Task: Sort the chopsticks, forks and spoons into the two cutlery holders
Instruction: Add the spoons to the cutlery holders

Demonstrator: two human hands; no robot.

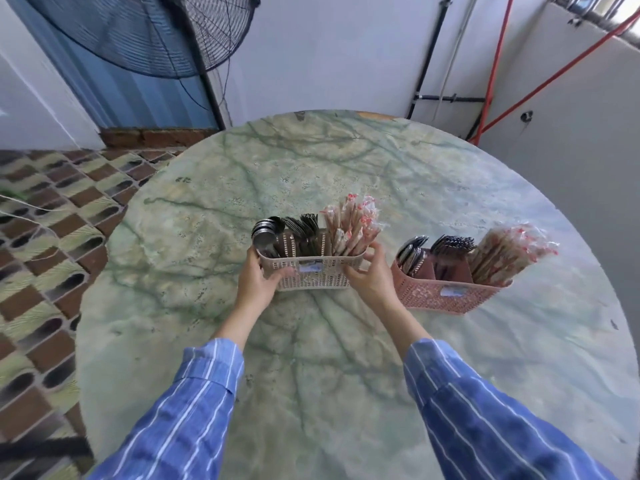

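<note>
A beige cutlery holder (313, 273) stands mid-table with spoons (265, 233) at its left, forks (306, 226) in the middle and wrapped chopsticks (353, 223) at its right. My left hand (258, 280) grips its left end. My right hand (369, 275) grips its right end. A pink cutlery holder (446, 296) sits to the right on the table, filled with spoons (412, 252), forks (452, 247) and wrapped chopsticks (509, 252).
The round green marble table (311, 375) fills most of the view. A standing fan (166, 32) is behind it at the left by a blue door. White walls with black and red pipes (491, 71) lie beyond. Patterned floor tiles (45, 237) are left.
</note>
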